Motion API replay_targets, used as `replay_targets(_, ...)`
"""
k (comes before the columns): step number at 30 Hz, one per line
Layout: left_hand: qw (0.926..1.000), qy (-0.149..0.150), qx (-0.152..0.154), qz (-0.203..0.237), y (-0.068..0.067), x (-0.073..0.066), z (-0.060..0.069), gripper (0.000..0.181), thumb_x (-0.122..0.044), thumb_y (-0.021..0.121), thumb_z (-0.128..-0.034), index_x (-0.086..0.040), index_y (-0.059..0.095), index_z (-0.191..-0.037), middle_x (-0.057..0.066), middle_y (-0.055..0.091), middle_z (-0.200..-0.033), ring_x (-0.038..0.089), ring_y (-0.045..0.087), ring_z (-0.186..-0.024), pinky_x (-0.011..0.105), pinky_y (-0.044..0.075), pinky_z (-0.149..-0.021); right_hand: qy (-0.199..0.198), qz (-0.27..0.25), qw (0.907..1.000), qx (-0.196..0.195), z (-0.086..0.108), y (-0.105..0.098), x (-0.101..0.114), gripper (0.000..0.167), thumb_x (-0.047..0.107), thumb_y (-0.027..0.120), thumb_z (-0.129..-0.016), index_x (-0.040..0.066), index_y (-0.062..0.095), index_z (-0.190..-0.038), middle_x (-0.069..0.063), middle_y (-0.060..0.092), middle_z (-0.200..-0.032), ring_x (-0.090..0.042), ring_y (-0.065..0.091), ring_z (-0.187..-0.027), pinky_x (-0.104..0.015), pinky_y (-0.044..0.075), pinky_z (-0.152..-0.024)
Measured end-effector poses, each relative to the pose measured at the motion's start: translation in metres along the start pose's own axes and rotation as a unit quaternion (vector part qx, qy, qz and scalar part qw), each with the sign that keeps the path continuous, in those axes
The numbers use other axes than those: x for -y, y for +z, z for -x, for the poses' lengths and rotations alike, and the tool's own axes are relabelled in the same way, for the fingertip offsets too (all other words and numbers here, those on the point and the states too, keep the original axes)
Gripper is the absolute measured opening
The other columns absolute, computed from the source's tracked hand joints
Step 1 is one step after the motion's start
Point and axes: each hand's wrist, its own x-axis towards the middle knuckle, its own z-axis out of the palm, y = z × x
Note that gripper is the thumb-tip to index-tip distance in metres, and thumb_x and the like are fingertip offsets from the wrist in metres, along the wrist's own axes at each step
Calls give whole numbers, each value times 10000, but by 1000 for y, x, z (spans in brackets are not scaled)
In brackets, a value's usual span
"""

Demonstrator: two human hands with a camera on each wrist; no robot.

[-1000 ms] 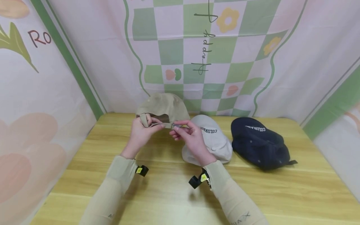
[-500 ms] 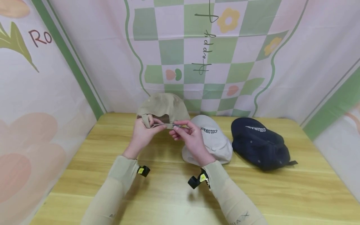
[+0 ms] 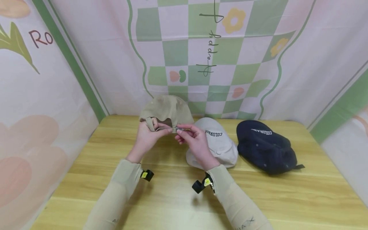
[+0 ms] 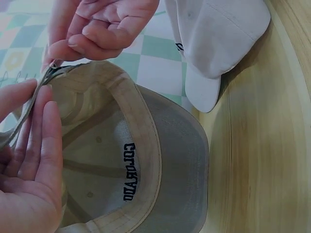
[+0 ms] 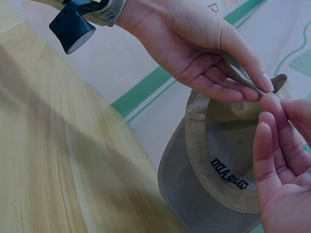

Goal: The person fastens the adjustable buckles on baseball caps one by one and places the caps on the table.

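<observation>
A khaki baseball cap point(image 3: 162, 107) is held up over the back of the table, its rear opening toward me. My left hand point(image 3: 146, 135) pinches the cap's back strap point(image 3: 149, 124) between thumb and fingers, and a loop of strap stands over the fingers. Close beside it, my right hand point(image 3: 198, 142) pinches the strap's other end near the buckle, which the fingertips largely hide. In the left wrist view the cap's inside point(image 4: 102, 131) shows, with COLORADO stitching reversed. The right wrist view shows both sets of fingertips nearly meeting at the strap.
A light grey cap point(image 3: 219, 143) lies just right of my right hand, partly behind the forearm. Farther right is a navy cap point(image 3: 264, 147) with its strap end sticking out. A printed curtain point(image 3: 201, 51) hangs behind the wooden table point(image 3: 172, 198).
The left hand has shifted slightly right, and the length of strap showing between the two hands has become shorter. The right hand has hardly moved. The other caps lie as before.
</observation>
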Motion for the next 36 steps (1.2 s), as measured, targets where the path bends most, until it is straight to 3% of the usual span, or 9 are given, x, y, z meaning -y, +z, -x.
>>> replay_targets(5,10000,-12,-16,81,1,1,0,552,34,832,-821,-69,309,-679,166,752,-867,276,741,-830,339,604,-739,19,-87,10000,-15,1,0,0,231,2,665,-979,-71,665,-1197,-112,740,-857,-227,710,-777,-304,599,-712)
replay_targets(18,9996,-268,-21,93,3,1,0,550,79,806,-825,-62,300,-662,147,754,-857,293,737,-864,242,519,-654,27,-359,9992,178,2,2,-2,236,-43,635,-982,-100,632,-1211,-176,741,-904,-222,727,-798,-334,609,-743)
replay_targets(22,9996,-244,41,157,5,-8,2,535,102,787,-827,-59,301,-674,165,747,-847,290,740,-865,244,534,-662,66,-374,9990,234,2,2,-3,237,-33,635,-986,-94,631,-1215,-172,742,-906,-221,725,-797,-330,607,-744)
replay_targets(29,9992,-220,256,222,0,3,2,185,35,782,-872,39,599,-902,146,721,-878,254,724,-817,315,597,-736,17,-281,9995,172,1,-1,-2,248,-6,641,-991,-80,638,-1228,-153,741,-895,-225,716,-786,-319,603,-731)
replay_targets(36,9967,-285,724,250,-1,4,1,132,-3,715,-946,115,695,-1002,164,728,-964,469,696,-900,400,604,-803,-16,-295,9994,194,1,-2,0,244,-17,634,-991,-84,634,-1226,-159,739,-898,-202,712,-775,-308,599,-728)
